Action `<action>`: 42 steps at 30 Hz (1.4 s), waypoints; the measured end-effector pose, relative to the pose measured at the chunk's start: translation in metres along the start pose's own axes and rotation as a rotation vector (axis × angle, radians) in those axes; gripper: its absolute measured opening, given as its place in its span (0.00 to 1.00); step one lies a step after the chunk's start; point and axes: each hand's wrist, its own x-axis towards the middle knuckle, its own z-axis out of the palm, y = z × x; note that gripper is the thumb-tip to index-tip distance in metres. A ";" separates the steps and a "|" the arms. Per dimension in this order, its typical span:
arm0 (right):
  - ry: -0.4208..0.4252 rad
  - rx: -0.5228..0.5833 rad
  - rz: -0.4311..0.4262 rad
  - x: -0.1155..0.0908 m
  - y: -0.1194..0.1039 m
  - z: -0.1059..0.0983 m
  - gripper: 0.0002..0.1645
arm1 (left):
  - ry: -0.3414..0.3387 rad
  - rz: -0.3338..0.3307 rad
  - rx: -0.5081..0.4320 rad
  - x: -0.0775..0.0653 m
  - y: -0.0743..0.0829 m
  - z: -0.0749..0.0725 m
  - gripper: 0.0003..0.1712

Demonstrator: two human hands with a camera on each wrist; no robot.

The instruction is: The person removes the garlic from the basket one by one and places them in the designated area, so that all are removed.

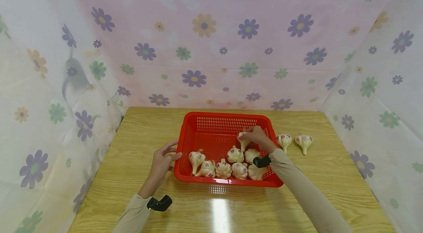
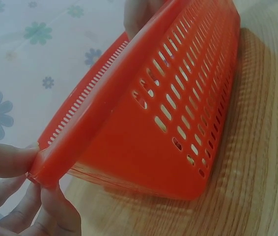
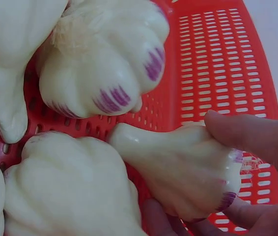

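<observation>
A red plastic basket (image 1: pixel 228 115) with slotted walls stands on the table, several white garlic bulbs with purple streaks along its near side. At the left end my left hand (image 1: pixel 160 161) grips the basket's rim; the left wrist view shows the thumb on top of the rim (image 2: pixel 104 101) and fingers under it. My right hand (image 1: pixel 259 137) reaches inside over the right half and holds one garlic bulb (image 3: pixel 178 167) between thumb and fingers. In the right wrist view its stem end points toward the other bulbs, close beside a pale garlic bulb (image 3: pixel 75 182).
Two more garlic bulbs, one (image 1: pixel 284 141) near the basket's right wall and another (image 1: pixel 303 142) farther right, lie on the wooden table (image 1: pixel 142 126). Flower-printed cloth (image 1: pixel 218 42) hangs behind and along both sides.
</observation>
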 end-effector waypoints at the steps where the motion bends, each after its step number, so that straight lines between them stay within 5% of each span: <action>1: -0.006 0.007 0.001 -0.001 0.000 -0.001 0.14 | 0.001 -0.002 0.000 0.000 0.000 0.000 0.27; 10: -0.065 0.010 -0.025 -0.009 -0.007 -0.011 0.35 | 0.001 -0.004 -0.012 0.000 0.000 0.000 0.27; 42: -0.070 0.050 -0.114 -0.042 -0.029 -0.051 0.35 | -0.002 -0.012 -0.001 -0.002 0.000 0.000 0.27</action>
